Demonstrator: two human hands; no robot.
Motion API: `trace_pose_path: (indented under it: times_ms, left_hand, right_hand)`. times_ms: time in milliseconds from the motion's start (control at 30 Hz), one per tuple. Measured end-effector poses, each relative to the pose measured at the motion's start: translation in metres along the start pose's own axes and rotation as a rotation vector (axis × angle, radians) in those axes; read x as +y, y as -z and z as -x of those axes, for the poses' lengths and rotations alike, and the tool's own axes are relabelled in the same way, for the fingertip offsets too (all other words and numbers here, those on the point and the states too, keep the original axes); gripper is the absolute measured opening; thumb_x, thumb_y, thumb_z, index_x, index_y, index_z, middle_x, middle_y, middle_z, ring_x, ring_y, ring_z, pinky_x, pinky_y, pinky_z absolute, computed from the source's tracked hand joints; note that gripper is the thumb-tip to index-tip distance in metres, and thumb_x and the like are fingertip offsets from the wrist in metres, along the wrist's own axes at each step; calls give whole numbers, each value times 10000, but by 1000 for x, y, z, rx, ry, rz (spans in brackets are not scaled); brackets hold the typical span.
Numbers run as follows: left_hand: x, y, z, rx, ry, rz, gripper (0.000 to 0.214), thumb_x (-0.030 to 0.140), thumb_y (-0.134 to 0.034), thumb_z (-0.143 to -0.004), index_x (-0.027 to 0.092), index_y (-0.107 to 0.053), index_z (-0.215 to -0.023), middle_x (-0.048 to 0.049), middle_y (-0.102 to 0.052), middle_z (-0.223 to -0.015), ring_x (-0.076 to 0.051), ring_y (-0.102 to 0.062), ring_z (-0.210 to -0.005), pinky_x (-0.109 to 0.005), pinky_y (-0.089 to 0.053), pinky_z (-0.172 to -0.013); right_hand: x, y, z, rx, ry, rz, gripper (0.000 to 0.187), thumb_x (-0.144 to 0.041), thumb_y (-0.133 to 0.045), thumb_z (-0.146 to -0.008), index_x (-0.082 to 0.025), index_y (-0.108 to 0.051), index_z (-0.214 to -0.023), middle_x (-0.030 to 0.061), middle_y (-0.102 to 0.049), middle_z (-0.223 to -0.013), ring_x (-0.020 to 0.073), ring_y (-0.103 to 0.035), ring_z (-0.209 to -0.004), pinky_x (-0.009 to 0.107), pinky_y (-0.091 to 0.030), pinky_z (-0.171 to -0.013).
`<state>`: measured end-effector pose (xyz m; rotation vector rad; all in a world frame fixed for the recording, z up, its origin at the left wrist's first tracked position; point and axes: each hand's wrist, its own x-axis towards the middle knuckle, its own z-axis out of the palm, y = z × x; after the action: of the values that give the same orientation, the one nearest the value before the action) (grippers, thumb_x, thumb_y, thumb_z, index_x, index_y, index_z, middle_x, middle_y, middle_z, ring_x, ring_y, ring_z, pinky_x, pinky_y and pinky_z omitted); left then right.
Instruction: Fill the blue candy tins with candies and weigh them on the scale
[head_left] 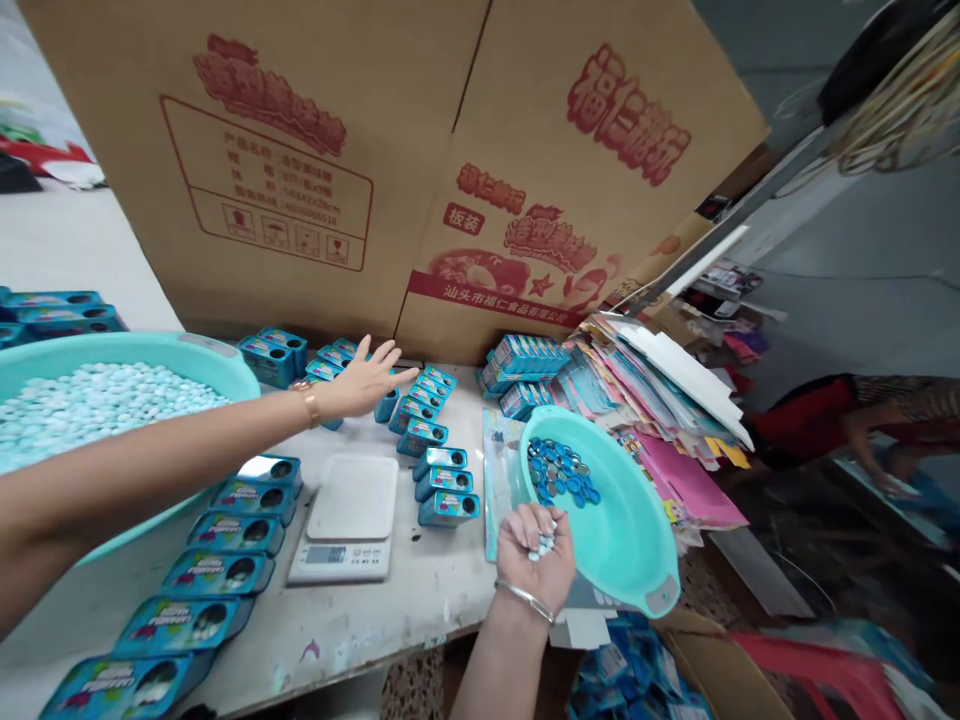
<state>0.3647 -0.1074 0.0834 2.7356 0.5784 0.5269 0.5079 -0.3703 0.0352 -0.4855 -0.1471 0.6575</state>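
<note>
My left hand [366, 380] is stretched out over the small blue tins [421, 435] behind the scale, its fingers spread and holding nothing. Palm up, my right hand [534, 575] curls its fingers around several small white candies [543, 545], just in front of the right basin. A white digital scale [351, 505] lies between two rows of tins, with nothing on its plate. To its left, a row of blue tins [221, 572] has round openings on top; white candies show inside some of them. My left forearm crosses over a turquoise basin [225, 362] of pale candies [112, 405].
Another turquoise basin [630, 530] holds round blue and silver lids [559, 472] at the table's right edge. Large cardboard boxes [397, 120] wall off the back. Stacked packs [525, 365] and printed card sheets [660, 390] stand back right. A co-worker's arm [874, 440] shows far right.
</note>
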Motion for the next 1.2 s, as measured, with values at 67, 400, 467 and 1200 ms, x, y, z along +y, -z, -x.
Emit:
trace_pose_path:
  times_ms: [67, 400, 467, 1200]
  left_hand:
    - [-9, 10, -9, -4, 6, -3, 375, 361, -583, -928, 164, -556, -1245, -108, -573, -1266, -240, -590, -1098, -470, -519, -924]
    - [-26, 12, 26, -103, -10, -8, 301, 367, -637, -882, 160, -628, -1099, -84, -636, -1127, -238, -604, -1045, -486, -493, -948]
    - [-22, 3, 50, -139, -60, -48, 189, 344, -704, -781, 186, -665, -878, -63, -673, -925, -267, -599, -1004, -571, -372, -1048]
    - [-3, 59, 186, 358, 664, 273, 399, 502, -593, -861, 304, -607, -1208, 54, -660, -1186, -218, -640, -1040, -374, -474, -995]
  right_hand:
    - [7, -1, -2, -8, -50, -37, 156, -212, -611, -836, -178, -530, -707, -99, -418, -564, 29, -303, -393, 152, -332, -408]
    - [-22, 23, -3, -124, -110, 57, 183, -170, -562, -839, -193, -516, -663, -81, -494, -562, 48, -365, -404, 206, -374, -429]
    - [-9, 16, -4, -133, -117, 56, 162, -178, -576, -834, -192, -521, -682, -87, -481, -563, 39, -349, -400, 191, -362, -426]
    - [109, -44, -14, 15, -384, -31, 182, -293, -583, -877, -193, -516, -741, -85, -399, -596, 49, -304, -437, 156, -278, -402]
